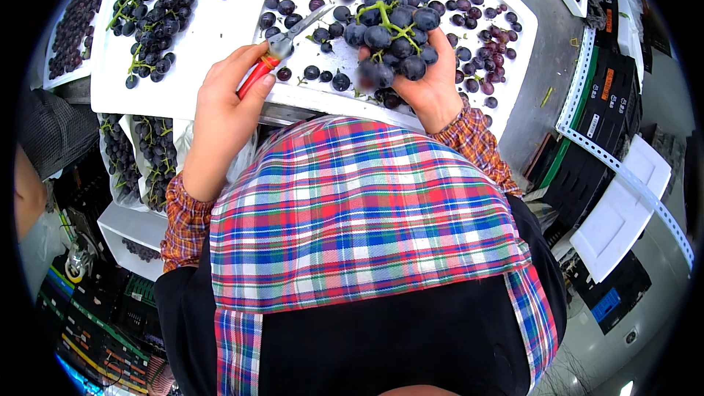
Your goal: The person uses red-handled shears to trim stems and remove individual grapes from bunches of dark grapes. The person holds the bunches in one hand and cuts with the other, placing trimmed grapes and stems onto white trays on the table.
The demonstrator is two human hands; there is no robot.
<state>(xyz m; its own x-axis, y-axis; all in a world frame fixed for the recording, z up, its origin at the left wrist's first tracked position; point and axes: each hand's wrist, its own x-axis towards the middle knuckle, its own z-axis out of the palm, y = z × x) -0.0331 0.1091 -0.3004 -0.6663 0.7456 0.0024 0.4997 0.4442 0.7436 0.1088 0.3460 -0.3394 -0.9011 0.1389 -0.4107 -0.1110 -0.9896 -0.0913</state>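
My left hand (233,95) is closed around the red handles of a pair of small snips (262,73). Their metal blades point up and to the right, apart from any stem. In my right hand (433,92) rests a bunch of dark grapes (400,40) with its green stems uppermost; the fingers are partly hidden under the fruit. Beneath both hands is a white foam tray (513,37) strewn with loose dark and reddish grapes (488,66). A blurred grape shows near the bunch's left side.
More bunches of grapes (165,18) lie on a white board (110,95) to my left. Below it stands a box of bunches (150,150). Stacked black crates (601,125) and a white foam lid (623,209) are at the right, beside a perforated metal rail (579,88).
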